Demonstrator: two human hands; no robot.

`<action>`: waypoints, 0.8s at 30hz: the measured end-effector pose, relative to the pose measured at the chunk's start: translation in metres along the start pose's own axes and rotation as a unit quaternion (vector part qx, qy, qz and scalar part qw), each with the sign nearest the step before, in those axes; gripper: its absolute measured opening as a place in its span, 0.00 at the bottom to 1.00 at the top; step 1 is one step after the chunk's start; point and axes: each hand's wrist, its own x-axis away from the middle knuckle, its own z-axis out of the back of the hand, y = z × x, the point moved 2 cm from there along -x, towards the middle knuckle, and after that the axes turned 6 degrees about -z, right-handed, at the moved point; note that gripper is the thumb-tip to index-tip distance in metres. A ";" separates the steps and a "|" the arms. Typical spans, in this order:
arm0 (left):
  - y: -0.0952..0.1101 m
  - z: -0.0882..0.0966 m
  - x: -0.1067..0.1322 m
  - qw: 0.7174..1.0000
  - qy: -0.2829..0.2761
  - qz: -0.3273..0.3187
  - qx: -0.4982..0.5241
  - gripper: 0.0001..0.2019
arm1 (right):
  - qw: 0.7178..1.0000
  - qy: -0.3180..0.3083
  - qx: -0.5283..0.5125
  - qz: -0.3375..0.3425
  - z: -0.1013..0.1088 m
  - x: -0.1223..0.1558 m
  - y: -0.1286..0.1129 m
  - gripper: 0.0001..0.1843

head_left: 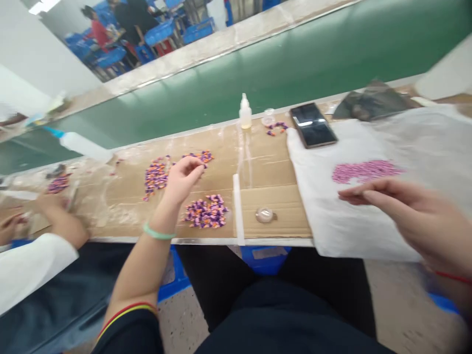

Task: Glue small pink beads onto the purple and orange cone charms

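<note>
My left hand (185, 178) is raised over the cardboard, thumb and forefinger pinched together. Whatever may be between those fingertips is too small to make out. Small purple-and-orange pieces lie around it: a pile (155, 176) to its left, another pile (207, 211) below, and a strip (202, 156) partly hidden behind it. Over the white sheet (324, 211), my right hand (409, 209) is blurred, with thumb and fingers drawn together. Its fingertips are just below a patch of thin pink pieces (365, 171); I cannot see what they hold.
A small dropper bottle (245, 113), a clear cup (269, 117) and a phone (313, 125) stand along the back. A round clear dish (264, 215) sits near the front edge beside a white strip (238, 209). At left are a white bottle (86, 146) and a co-worker's arm (62, 221).
</note>
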 end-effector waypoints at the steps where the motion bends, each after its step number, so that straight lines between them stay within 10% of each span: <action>1: 0.007 -0.001 0.007 0.995 -0.010 0.034 0.088 0.04 | 1.000 -0.003 -0.030 0.001 0.002 0.002 -0.007 0.16; 7: 0.036 -0.022 0.052 0.923 -0.131 0.175 0.316 0.12 | 0.991 0.066 0.055 0.102 0.020 -0.020 -0.008 0.07; 24: 0.067 -0.066 0.116 0.848 -0.176 0.189 0.463 0.07 | 0.944 0.020 0.264 0.197 0.007 -0.059 0.020 0.05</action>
